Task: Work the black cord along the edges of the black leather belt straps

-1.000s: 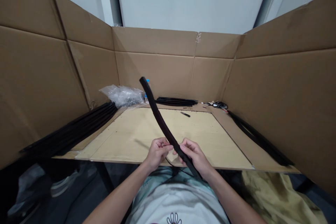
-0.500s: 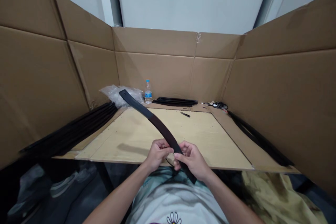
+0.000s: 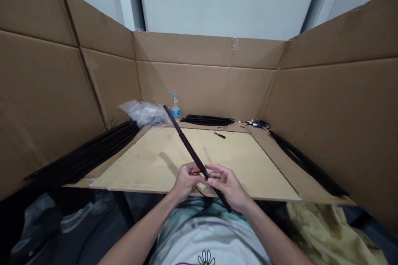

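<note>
A long, curved black strap-like strip [image 3: 190, 149] slants over the near half of the board, its narrow edge turned up toward me. My left hand [image 3: 187, 181] is closed on the strip's lower part from the left, thumb and fingers pinching. Just to the right, my right hand [image 3: 226, 185] grips the strip's lower end between thumb and fingers. A thin dark cord [image 3: 200, 192] hangs below my left hand; where it leads is hidden. The strip's far end rises toward the plastic bag and the bottle.
Dark strips [image 3: 93, 153] are piled at left, with others at the back [image 3: 208, 120] and right [image 3: 306, 163]. A clear plastic bag [image 3: 144, 114], water bottle [image 3: 175, 109], small snips [image 3: 219, 135] and tangled cords [image 3: 259, 124] lie around the pale board [image 3: 130, 174]. Cardboard walls [image 3: 186, 87] enclose the table.
The strip has been turned from its broad face onto its narrow edge, and its far end has swung right. Both hands keep hold in nearly the same place.
</note>
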Demonstrator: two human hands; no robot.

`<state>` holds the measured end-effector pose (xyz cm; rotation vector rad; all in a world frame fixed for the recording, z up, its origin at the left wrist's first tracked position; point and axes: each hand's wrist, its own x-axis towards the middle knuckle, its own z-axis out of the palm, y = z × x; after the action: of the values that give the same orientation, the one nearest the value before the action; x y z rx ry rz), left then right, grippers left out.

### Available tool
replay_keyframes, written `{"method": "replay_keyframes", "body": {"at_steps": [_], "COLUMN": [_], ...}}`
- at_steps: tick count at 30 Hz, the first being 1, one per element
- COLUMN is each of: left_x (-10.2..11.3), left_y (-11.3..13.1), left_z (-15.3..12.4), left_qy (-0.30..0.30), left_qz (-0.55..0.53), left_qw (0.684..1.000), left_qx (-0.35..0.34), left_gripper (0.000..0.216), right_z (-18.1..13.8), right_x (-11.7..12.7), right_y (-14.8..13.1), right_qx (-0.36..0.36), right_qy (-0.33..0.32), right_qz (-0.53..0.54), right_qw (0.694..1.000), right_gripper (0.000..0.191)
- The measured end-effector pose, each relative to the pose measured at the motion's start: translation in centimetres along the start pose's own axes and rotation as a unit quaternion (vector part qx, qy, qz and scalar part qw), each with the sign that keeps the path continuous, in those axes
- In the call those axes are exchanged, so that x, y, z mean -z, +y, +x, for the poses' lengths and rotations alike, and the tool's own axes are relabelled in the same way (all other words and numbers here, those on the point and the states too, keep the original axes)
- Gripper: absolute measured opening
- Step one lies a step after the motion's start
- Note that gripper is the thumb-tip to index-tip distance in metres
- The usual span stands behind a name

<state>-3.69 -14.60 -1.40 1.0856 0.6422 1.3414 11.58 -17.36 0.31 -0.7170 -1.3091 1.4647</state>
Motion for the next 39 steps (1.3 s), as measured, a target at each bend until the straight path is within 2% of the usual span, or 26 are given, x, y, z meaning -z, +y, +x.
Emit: {"method": "replay_keyframes", "body": {"at_steps": [3,5,11,19,25,27,33,39], "left_x": [0.15,0.23,0.28,-0.13,-0.39,-0.29,-0.19,-0.33], "left_y": [-0.05,-0.07,-0.21,0.27,0.40,0.28,0.05,0.39], "left_z": [-0.04,-0.15,-0.32,-0.09,-0.11,-0.22,-0.72,-0.47], "left_qy": [-0.008,-0.019,-0.006,0.030,-0.033,-0.047,-0.074,-0.025], "left_qz": [0.004,0.006,0.011,0.012,0.026,0.022,-0.010,-0.008], "left_qw": [1.000,1.000,1.000,0.999,0.999,0.999,0.997,0.999], "left_qx": [0.008,0.014,0.020,0.013,-0.013,-0.012,0.026,0.018], "left_gripper": [0.033,0.032,0.042,0.041,0.028,0.024,0.028,0.038], "right_z": [0.01,-0.04,-0.16,-0.37,-0.25,-0.26,-0.32,-0.46], "right_x": [-0.06,-0.10,-0.27,-0.14,-0.15,-0.16,-0.43,-0.93], "right_y": [-0.26,-0.35,-0.28,-0.58,-0.09,-0.05,-0.04,-0.76], "right_qx": [-0.012,-0.020,-0.020,-0.015,-0.009,-0.016,-0.011,-0.050], "right_qy": [-0.040,-0.046,-0.023,0.010,-0.043,-0.037,-0.034,0.002], "right_qz": [-0.045,-0.061,-0.069,0.004,-0.054,-0.061,-0.013,0.065], "right_qw": [0.998,0.997,0.997,1.000,0.998,0.997,0.999,0.997], "right_gripper": [0.032,0.033,0.048,0.035,0.033,0.032,0.039,0.038]}}
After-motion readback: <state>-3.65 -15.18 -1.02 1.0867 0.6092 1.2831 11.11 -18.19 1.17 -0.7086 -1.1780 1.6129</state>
